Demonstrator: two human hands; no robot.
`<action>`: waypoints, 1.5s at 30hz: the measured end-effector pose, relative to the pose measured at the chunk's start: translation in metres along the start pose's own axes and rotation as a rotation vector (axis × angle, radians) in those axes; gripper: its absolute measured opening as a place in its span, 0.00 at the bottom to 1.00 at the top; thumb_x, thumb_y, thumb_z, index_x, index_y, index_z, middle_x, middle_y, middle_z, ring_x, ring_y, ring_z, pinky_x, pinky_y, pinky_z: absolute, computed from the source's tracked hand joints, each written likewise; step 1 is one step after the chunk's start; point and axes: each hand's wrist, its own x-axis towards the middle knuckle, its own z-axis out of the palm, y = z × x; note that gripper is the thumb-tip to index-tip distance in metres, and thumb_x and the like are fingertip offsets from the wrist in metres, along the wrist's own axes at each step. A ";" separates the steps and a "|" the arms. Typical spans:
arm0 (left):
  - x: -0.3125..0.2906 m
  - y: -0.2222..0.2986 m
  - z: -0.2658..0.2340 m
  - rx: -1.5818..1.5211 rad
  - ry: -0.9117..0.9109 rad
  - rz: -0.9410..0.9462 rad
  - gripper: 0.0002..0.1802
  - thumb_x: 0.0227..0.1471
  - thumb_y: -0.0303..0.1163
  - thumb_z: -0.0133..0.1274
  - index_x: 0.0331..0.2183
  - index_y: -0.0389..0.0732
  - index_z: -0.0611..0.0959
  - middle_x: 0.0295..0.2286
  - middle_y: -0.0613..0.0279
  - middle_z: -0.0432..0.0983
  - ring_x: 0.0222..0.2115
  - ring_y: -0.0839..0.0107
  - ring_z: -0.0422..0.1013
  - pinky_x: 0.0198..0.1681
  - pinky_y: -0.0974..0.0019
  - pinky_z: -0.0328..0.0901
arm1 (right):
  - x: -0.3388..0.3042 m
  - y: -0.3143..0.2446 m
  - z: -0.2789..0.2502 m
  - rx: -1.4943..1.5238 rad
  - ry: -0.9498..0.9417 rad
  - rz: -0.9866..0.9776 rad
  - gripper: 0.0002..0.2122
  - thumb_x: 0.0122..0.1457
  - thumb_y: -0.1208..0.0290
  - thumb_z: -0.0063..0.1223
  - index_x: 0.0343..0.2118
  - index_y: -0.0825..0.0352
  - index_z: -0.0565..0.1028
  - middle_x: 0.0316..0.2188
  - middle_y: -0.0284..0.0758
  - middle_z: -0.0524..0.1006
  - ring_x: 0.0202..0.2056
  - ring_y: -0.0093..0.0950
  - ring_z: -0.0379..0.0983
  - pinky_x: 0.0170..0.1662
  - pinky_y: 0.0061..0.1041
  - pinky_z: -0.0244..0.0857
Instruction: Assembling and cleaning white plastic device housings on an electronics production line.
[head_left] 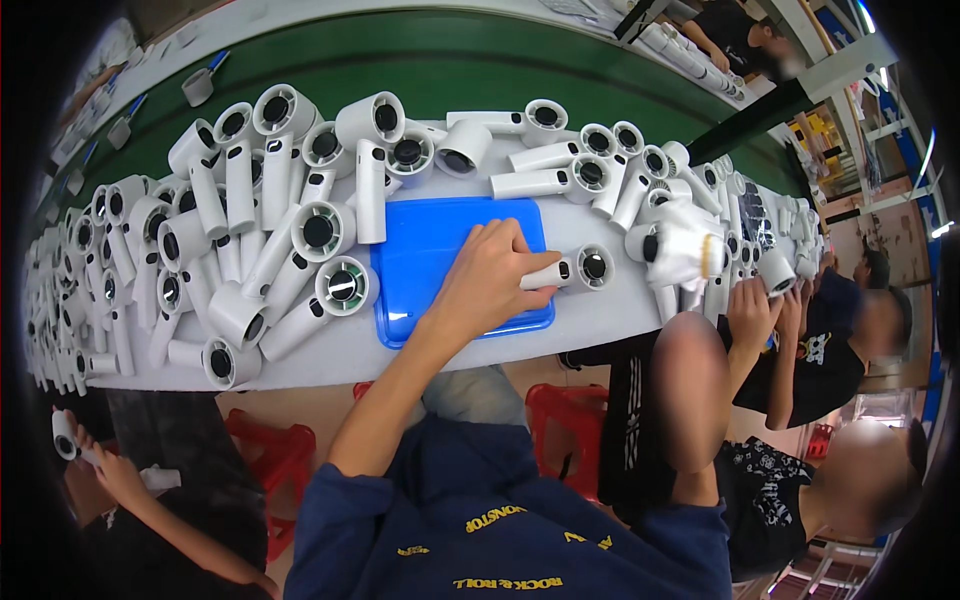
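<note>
My left hand [490, 268] reaches over the blue tray [410, 240] with its fingers closed round the handle of a white handheld fan [594, 267]. The fan's round head, with a dark centre, points to the right past the tray's edge. My right forearm [694, 487] rises from the lower edge into a blurred patch, and its hand cannot be made out there. Just above that patch lies a crumpled white cloth item [685, 245] with a yellowish edge, beside another fan head.
Many white handheld fans [317, 232] crowd the table on both sides of the tray. Behind runs a green conveyor belt [450, 60]. A dark post [750, 120] slants across the right. Co-workers sit left and right; a co-worker's hand [752, 312] is near a fan.
</note>
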 end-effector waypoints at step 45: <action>-0.048 0.066 -0.058 -0.274 0.091 0.037 0.29 0.40 0.22 0.65 0.50 0.42 0.86 0.43 0.56 0.77 0.44 0.59 0.72 0.50 0.59 0.67 | -0.034 -0.055 0.072 1.267 -0.109 -0.190 0.31 0.65 0.67 0.60 0.63 0.81 0.60 0.11 0.21 0.61 0.09 0.11 0.50 0.13 0.18 0.38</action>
